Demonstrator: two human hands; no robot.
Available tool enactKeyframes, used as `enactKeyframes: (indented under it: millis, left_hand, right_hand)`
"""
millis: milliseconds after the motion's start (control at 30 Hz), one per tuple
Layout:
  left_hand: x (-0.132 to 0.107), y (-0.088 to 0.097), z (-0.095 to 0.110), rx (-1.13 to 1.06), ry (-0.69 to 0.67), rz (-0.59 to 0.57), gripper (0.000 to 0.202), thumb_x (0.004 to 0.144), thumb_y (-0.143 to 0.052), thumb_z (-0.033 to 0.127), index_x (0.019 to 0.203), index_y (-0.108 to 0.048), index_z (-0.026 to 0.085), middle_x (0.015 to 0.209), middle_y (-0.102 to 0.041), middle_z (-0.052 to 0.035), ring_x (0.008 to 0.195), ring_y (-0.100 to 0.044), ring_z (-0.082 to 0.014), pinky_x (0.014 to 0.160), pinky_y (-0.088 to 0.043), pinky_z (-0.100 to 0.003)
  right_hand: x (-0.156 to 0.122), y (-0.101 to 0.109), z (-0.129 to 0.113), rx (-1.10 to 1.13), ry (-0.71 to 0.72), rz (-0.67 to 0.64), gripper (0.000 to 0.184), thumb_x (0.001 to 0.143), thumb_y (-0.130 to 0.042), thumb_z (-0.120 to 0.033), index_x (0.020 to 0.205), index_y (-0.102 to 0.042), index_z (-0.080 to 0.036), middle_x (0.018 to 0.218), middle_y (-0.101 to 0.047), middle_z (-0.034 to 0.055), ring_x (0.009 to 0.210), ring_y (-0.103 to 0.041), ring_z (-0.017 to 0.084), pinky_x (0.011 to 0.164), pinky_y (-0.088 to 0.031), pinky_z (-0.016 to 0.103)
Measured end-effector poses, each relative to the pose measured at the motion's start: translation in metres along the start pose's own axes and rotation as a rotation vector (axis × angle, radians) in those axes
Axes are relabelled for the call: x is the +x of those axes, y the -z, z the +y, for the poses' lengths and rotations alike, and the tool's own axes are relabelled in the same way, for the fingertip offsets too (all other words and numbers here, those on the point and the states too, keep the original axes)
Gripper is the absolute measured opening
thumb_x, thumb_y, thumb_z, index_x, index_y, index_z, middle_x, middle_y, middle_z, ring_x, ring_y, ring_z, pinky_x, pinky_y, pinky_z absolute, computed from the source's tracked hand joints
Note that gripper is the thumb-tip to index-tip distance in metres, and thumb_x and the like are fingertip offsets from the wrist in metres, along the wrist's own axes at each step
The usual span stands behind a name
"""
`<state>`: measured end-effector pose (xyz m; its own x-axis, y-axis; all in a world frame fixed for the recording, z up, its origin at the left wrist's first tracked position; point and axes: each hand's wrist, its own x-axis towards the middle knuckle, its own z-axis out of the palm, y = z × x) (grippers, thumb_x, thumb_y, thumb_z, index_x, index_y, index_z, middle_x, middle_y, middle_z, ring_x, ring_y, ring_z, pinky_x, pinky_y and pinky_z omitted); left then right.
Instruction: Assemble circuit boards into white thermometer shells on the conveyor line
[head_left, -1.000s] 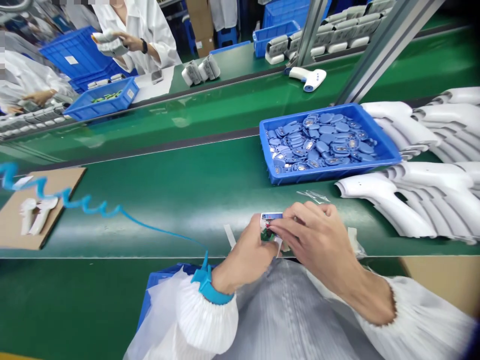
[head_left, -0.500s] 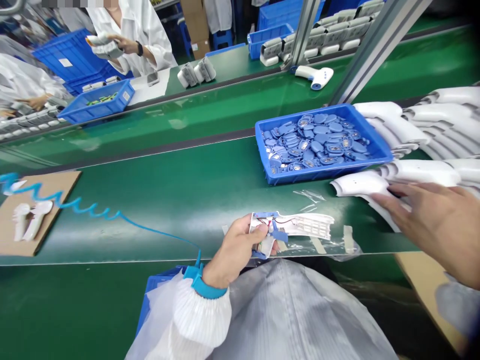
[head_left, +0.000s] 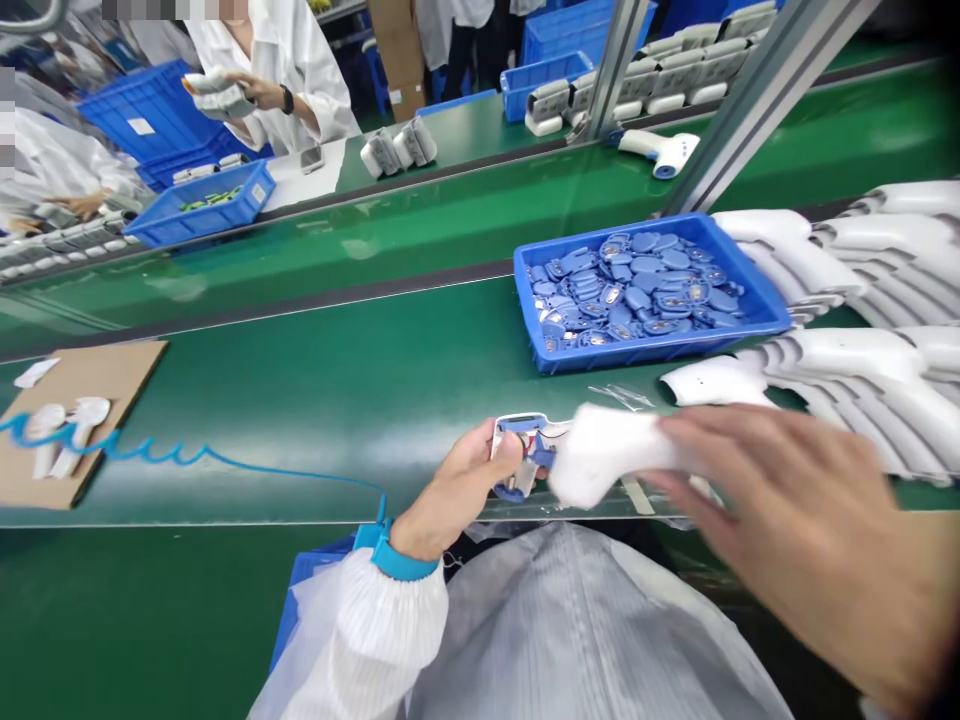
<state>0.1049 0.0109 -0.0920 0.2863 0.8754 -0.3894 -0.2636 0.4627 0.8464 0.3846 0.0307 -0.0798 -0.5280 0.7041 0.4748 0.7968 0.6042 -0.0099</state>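
My left hand is closed around a white thermometer housing half with blue parts and thin wires inside, held over the bench's front edge. My right hand grips a plain white housing shell, smeared by motion. This shell hangs just right of the wired half and hides its handle end; I cannot tell whether the two touch. A blue wrist strap with a coiled cord circles my left wrist. Beyond my right hand lie rows of white shells.
A blue tray of small blue parts stands behind my hands. Cardboard with two white pieces lies at the left. A metal post rises near a finished thermometer gun. Across the line a person handles grey-white units.
My right hand has picked up a white shell from the front row and brought it left, beside the wired half. My left hand has shifted slightly left. Across the line, the thermometer gun has moved right.
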Motion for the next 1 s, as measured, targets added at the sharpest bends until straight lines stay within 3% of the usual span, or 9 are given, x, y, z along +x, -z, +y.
enactKeyframes:
  millis: [133, 333, 433, 533, 667, 767, 867, 933, 1000]
  left_hand:
    - [-0.001, 0.000, 0.005, 0.064, -0.049, -0.073, 0.064, 0.080, -0.081, 0.058, 0.124, -0.062, 0.016, 0.116, -0.066, -0.0097, 0.103, -0.060, -0.0205, 0.084, -0.046, -0.027]
    - [-0.002, -0.002, 0.000, 0.156, -0.006, 0.035, 0.050, 0.079, -0.085, 0.037, 0.118, -0.063, 0.015, 0.106, -0.067, -0.0058, 0.091, -0.060, -0.0170, 0.079, -0.048, -0.028]
    - [-0.001, -0.002, 0.000, 0.259, -0.083, 0.019, 0.046, 0.080, -0.084, 0.038, 0.116, -0.064, 0.016, 0.105, -0.068, -0.0051, 0.093, -0.060, -0.0176, 0.082, -0.048, -0.029]
    - [-0.002, -0.004, 0.006, 0.486, -0.158, 0.027, 0.039, 0.086, -0.078, 0.045, 0.111, -0.067, 0.017, 0.098, -0.067, -0.0026, 0.085, -0.058, -0.0156, 0.075, -0.046, -0.028]
    - [-0.004, -0.014, 0.011, 0.755, -0.169, 0.167, 0.034, 0.086, -0.074, 0.052, 0.091, -0.066, 0.019, 0.076, -0.061, 0.0018, 0.069, -0.051, -0.0133, 0.062, -0.038, -0.028]
    - [-0.005, -0.021, 0.013, 0.762, -0.153, 0.180, 0.036, 0.085, -0.075, 0.054, 0.094, -0.064, 0.020, 0.082, -0.065, 0.0013, 0.072, -0.055, -0.0146, 0.064, -0.041, -0.028]
    - [-0.006, -0.023, 0.016, 0.738, -0.153, 0.190, 0.038, 0.082, -0.077, 0.049, 0.102, -0.062, 0.021, 0.091, -0.070, -0.0012, 0.076, -0.062, -0.0172, 0.065, -0.045, -0.029]
    - [-0.006, -0.022, 0.020, 0.745, -0.178, 0.180, 0.034, 0.082, -0.076, 0.039, 0.106, -0.062, 0.021, 0.096, -0.072, -0.0026, 0.079, -0.065, -0.0189, 0.065, -0.046, -0.029]
    - [-0.006, -0.020, 0.020, 0.760, -0.218, 0.123, 0.026, 0.082, -0.072, 0.029, 0.105, -0.063, 0.020, 0.098, -0.073, -0.0032, 0.080, -0.066, -0.0192, 0.064, -0.047, -0.029]
  right_hand:
    - [0.032, -0.001, -0.052, -0.017, 0.142, 0.062, 0.022, 0.099, -0.064, -0.024, 0.119, -0.061, -0.016, 0.108, -0.076, 0.0069, 0.101, -0.065, 0.030, 0.083, -0.042, 0.046]
    - [0.042, -0.016, -0.056, -0.003, 0.164, 0.033, 0.022, 0.105, -0.053, -0.028, 0.115, -0.062, -0.011, 0.107, -0.076, 0.0099, 0.099, -0.068, 0.027, 0.088, -0.044, 0.045]
    - [0.036, -0.025, -0.053, 0.159, 0.077, -0.088, 0.035, 0.108, -0.041, -0.039, 0.120, -0.060, -0.013, 0.097, -0.075, 0.0095, 0.084, -0.071, 0.025, 0.073, -0.050, 0.040]
    - [0.031, -0.029, -0.050, 0.478, -0.067, -0.283, 0.026, 0.104, -0.049, -0.042, 0.116, -0.063, -0.024, 0.090, -0.073, 0.0047, 0.068, -0.068, 0.020, 0.054, -0.046, 0.034]
    - [0.031, -0.023, -0.040, 0.764, -0.194, -0.433, 0.018, 0.097, -0.059, -0.042, 0.097, -0.068, -0.025, 0.083, -0.072, 0.0039, 0.068, -0.067, 0.021, 0.060, -0.051, 0.034]
    - [0.041, -0.014, -0.035, 1.014, -0.333, -0.540, 0.026, 0.094, -0.065, -0.045, 0.114, -0.068, -0.028, 0.100, -0.074, 0.0043, 0.084, -0.071, 0.022, 0.073, -0.057, 0.034]
    - [0.061, -0.012, -0.047, 1.180, -0.452, -0.456, 0.037, 0.095, -0.063, -0.051, 0.125, -0.065, -0.032, 0.118, -0.072, 0.0046, 0.100, -0.070, 0.021, 0.080, -0.057, 0.032]
    - [0.077, -0.017, -0.066, 1.047, -0.468, -0.293, 0.030, 0.097, -0.059, -0.053, 0.097, -0.071, -0.026, 0.095, -0.071, 0.0023, 0.084, -0.066, 0.017, 0.072, -0.051, 0.029]
    - [0.090, -0.026, -0.087, 0.795, -0.454, -0.114, 0.045, 0.098, -0.057, -0.052, 0.065, -0.058, -0.021, 0.067, -0.059, -0.0009, 0.062, -0.052, 0.012, 0.061, -0.040, 0.028]
